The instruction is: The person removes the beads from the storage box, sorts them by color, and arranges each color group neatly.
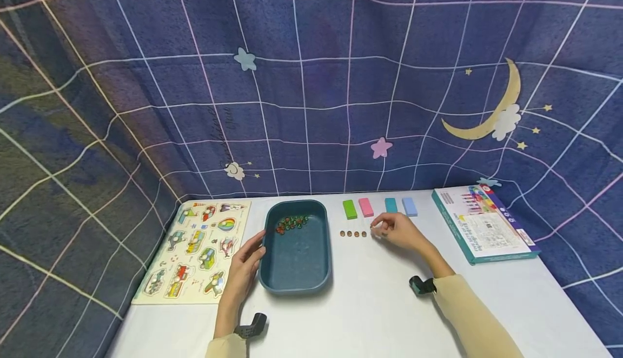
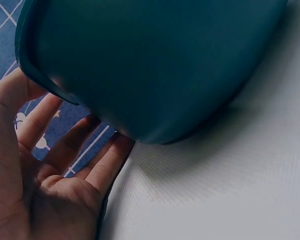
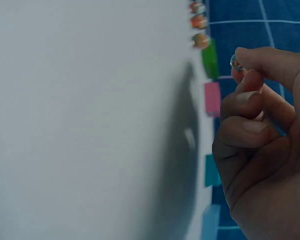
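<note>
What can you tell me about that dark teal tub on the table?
The teal tub is a shallow, rounded-corner rectangular tray that looks like matte plastic, with a raised rim. It sits flat and upright on the white table, between a picture puzzle board and a short row of small beads. A cluster of small red and green beads lies at its far end; the rest of its floor is bare. The left hand rests against its near-left side.
</note>
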The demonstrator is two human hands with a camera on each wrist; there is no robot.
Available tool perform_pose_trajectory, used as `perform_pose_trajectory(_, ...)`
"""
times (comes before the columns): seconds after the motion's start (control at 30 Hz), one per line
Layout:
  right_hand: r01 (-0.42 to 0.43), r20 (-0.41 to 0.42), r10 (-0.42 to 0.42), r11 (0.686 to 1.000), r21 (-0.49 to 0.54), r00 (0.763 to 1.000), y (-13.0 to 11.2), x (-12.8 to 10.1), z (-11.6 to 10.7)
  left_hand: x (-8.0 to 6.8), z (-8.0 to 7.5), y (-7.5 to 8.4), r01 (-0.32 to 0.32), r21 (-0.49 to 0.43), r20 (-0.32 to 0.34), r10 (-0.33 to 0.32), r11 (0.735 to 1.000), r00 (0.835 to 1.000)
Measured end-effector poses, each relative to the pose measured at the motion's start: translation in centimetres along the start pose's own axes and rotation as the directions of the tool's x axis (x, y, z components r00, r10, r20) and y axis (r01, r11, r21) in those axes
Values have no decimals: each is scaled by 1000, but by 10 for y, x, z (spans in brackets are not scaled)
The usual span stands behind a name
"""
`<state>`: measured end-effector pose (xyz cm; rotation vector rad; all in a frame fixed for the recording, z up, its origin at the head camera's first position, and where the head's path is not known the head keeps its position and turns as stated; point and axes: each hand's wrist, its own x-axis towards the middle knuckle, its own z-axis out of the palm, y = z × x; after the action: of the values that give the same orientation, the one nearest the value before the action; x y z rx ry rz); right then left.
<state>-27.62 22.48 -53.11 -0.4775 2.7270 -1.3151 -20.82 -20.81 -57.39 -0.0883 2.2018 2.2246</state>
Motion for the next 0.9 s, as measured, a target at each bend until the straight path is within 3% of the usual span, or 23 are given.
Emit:
perform_pose_trajectory(0.37, 40, -12, -41, 998, -47, 999, 15, -2, 13, 1, -4, -1, 20, 13, 1, -20, 1000, 1000)
perform_pose_trajectory(0.67, 47, 3, -47, 997, -55, 999, 17, -1, 10, 1, -2, 0, 10, 13, -4, -10, 1000, 1000)
perform_pose_trajectory(0.9, 58, -32, -56, 997, 42, 998, -7, 11, 3, 1, -1, 0, 15, 16, 1, -15, 1000, 1000)
